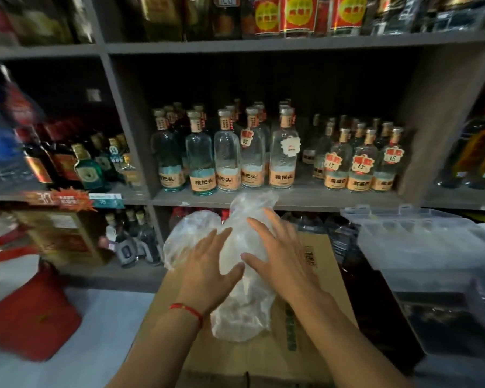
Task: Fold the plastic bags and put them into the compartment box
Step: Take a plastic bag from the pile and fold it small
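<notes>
two hands (207,273) (280,256) flat on plastic bag (235,275) | cardboard box (314,345) beneath | compartment box (420,242) right

One view only, from a wide-angle camera on the person's head, looking forward and tilted down. It sits close above a cardboard box (305,357), whose top fills the lower middle of the frame; both forearms run up from the bottom edge onto that box. Beyond the box the lens faces a grey shelf unit (263,201) head-on and near, its bottles (227,161) standing just behind the box's far edge. Right of the box, a clear compartment box (420,236) reaches the frame's side. Straight shelf lines bow towards the edges.
</notes>
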### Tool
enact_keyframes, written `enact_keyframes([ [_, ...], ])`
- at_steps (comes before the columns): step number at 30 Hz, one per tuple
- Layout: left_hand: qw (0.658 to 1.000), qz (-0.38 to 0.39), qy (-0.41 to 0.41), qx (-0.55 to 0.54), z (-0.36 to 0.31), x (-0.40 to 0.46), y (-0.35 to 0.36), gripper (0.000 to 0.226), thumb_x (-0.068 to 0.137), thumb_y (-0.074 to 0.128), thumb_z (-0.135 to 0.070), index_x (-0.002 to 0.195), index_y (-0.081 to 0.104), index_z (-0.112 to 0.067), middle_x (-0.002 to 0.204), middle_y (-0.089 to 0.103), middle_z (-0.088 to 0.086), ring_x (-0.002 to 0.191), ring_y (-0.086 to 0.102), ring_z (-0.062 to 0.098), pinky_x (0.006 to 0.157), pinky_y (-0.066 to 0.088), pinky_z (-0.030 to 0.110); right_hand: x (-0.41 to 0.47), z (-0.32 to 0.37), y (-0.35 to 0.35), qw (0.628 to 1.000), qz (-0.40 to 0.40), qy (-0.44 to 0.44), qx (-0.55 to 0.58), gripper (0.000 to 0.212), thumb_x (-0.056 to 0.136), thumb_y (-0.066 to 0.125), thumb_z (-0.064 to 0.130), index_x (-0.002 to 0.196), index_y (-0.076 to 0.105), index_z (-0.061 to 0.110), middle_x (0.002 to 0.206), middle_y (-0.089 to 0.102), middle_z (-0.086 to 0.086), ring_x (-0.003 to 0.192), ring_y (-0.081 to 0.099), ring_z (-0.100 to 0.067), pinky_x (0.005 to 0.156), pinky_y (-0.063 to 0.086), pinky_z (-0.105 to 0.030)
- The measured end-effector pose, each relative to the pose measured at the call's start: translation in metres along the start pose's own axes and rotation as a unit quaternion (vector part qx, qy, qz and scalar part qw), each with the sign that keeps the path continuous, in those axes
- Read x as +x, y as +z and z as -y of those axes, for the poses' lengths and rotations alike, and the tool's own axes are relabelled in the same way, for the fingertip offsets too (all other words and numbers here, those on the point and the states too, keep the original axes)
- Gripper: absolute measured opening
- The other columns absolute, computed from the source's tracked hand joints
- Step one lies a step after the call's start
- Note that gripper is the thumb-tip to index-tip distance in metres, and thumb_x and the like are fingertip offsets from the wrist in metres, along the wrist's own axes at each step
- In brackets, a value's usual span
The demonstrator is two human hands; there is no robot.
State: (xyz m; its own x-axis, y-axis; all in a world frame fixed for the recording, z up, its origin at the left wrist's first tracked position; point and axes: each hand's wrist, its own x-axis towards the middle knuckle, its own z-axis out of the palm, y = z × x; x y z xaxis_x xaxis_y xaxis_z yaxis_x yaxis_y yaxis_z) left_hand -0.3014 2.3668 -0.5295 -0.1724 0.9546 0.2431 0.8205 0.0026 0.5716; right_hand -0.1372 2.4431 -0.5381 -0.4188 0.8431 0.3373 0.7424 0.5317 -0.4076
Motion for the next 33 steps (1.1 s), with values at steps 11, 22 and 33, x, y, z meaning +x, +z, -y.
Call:
enact_keyframes([
  [11,0.988,-0.119,0.021,-0.097,-0.002,0.024,0.009,0.036,0.089,0.076,-0.012,0.121,0.068,-0.025,0.09,0.065,-0.015,0.091,0.059,0.009,0.088,0.05,0.033,0.022,-0.027,-0.043,0.972,-0.11,0.044,0.201,0.007,0.098,0.072,0.027,0.098,0.079,0.027,0.094,0.071,0.024,0.094,0.063,0.001,0.082,0.048,-0.02],
  [22,0.973,-0.049,0.125,-0.189,-0.068,-0.008,0.006,0.057,0.095,0.064,-0.052,0.148,0.048,-0.04,0.138,0.056,-0.027,0.134,0.047,-0.003,0.108,0.038,0.017,-0.045,-0.047,-0.111,0.976,-0.115,-0.078,0.169,0.019,0.099,0.07,0.011,0.112,0.081,0.02,0.125,0.071,0.016,0.12,0.063,0.001,0.102,0.047,-0.015],
  [33,0.938,-0.048,0.08,-0.334,-0.092,-0.004,0.034,0.02,0.094,0.073,-0.012,0.087,0.077,-0.03,0.091,0.076,-0.015,0.089,0.07,0.008,0.078,0.052,0.014,-0.099,-0.086,-0.146,0.971,-0.161,0.053,0.166,0.021,0.098,0.07,0.015,0.101,0.078,0.034,0.093,0.074,0.027,0.09,0.069,0.001,0.076,0.056,-0.022],
])
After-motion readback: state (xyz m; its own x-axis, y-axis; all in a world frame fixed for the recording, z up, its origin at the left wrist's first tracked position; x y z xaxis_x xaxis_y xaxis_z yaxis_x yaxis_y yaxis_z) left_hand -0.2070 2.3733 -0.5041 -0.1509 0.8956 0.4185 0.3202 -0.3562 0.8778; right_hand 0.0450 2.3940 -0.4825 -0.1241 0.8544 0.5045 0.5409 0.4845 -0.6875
